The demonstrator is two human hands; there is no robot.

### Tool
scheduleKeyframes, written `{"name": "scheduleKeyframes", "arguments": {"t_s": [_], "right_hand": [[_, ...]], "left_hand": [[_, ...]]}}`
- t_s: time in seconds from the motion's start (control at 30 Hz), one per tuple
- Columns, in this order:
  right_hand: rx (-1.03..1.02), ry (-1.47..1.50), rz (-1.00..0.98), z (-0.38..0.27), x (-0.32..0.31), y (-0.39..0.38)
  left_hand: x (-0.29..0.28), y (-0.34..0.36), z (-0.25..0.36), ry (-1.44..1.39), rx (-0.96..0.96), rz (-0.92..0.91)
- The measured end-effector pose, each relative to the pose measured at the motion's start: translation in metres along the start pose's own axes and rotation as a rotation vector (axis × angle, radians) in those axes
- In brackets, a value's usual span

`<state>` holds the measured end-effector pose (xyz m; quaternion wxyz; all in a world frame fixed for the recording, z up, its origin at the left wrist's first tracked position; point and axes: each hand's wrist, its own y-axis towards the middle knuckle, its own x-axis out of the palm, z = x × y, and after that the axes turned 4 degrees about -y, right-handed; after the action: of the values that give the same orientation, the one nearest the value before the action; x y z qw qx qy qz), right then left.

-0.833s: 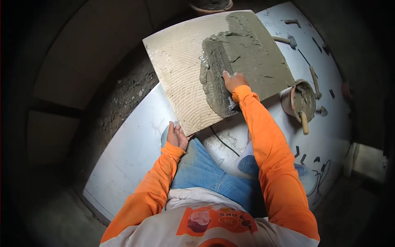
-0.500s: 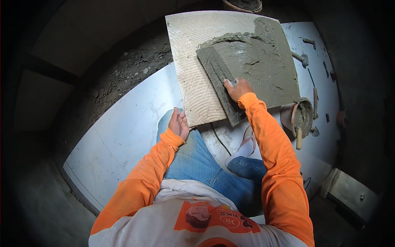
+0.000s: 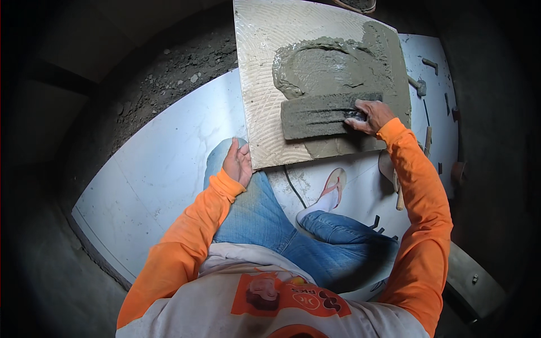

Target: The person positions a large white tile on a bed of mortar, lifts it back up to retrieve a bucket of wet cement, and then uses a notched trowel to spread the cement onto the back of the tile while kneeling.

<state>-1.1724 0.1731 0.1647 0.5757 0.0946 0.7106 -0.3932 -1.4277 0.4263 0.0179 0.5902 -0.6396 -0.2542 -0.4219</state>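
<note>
A large square tile (image 3: 262, 107) with a ridged pale back is tilted in front of me, its near edge at my thigh. Wet grey mortar (image 3: 324, 70) covers much of its middle and right. My right hand (image 3: 372, 116) is closed around the handle of a long flat plastering trowel (image 3: 315, 117), which lies nearly crosswise on the mortar; the fingers hide most of the handle. At the tile's near left corner is my left hand (image 3: 239, 163), thumb up and fingers curled against the edge. How far those fingers reach under the tile cannot be seen.
A large white slab (image 3: 163, 163) lies beneath me, bordered by rough soil (image 3: 186, 67) at the left. A bucket (image 3: 387, 167) is partly hidden by my right forearm. Beyond it lie a hammer (image 3: 420, 86) and several small tools. Another container (image 3: 360, 4) stands at the far edge.
The trowel has swung from a steep slant to nearly crosswise and moved right with my right hand. Mortar at its former place shows a smoothed hollow. My left hand stays at the tile's corner.
</note>
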Motion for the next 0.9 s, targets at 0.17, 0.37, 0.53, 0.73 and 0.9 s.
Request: {"name": "scheduleKeyframes", "arguments": {"t_s": [0.17, 0.37, 0.53, 0.73, 0.9], "right_hand": [[-0.230, -0.087, -0.048, 0.001, 0.010, 0.010], [-0.270, -0.199, -0.113, -0.033, 0.026, 0.036], [0.003, -0.174, 0.038, -0.001, 0.018, 0.061], [0.273, 0.052, 0.103, 0.042, 0.003, 0.030], [0.296, 0.093, 0.239, 0.038, 0.003, 0.065]], "left_hand": [[0.001, -0.002, 0.003, 0.021, -0.012, 0.005], [0.007, -0.004, 0.002, 0.026, 0.011, 0.059], [0.011, -0.005, 0.003, 0.030, -0.002, 0.030], [0.007, -0.004, 0.003, 0.036, 0.004, 0.032], [0.012, -0.002, 0.003, 0.078, 0.004, 0.045]]}}
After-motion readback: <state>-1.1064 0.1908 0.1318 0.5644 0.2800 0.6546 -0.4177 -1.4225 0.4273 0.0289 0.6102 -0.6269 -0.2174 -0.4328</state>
